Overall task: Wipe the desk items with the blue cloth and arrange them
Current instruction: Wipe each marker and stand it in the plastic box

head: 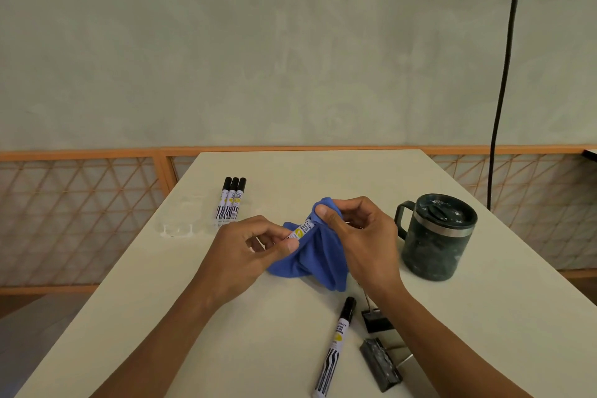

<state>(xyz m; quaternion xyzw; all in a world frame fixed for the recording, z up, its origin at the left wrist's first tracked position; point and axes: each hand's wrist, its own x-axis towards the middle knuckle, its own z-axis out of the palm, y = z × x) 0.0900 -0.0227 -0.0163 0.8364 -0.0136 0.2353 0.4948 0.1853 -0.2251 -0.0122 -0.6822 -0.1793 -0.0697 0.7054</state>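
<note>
**Blue cloth wrapped on the marker in hand**

Blue cloth point(318, 257) sits bunched in your right grip point(358, 229), fingers clamped on it round the cap end of the held marker point(302, 229), so the fabric can rub the barrel. Your left grip point(255, 245) pinches the other end to steady it. Three markers point(231, 200), lined up beyond the left grip, look finished. The loose marker point(336, 346), the clips point(381, 365) nearer you than the right grip, and the mug point(436, 236) to its right probably wait on the bench point(129, 317).

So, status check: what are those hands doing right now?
Left-hand grip pinches a marker. Right-hand grip holds the blue cloth round its far end. Three markers lined up; loose marker, binder clips, mug nearby. Nothing blocking.
</note>
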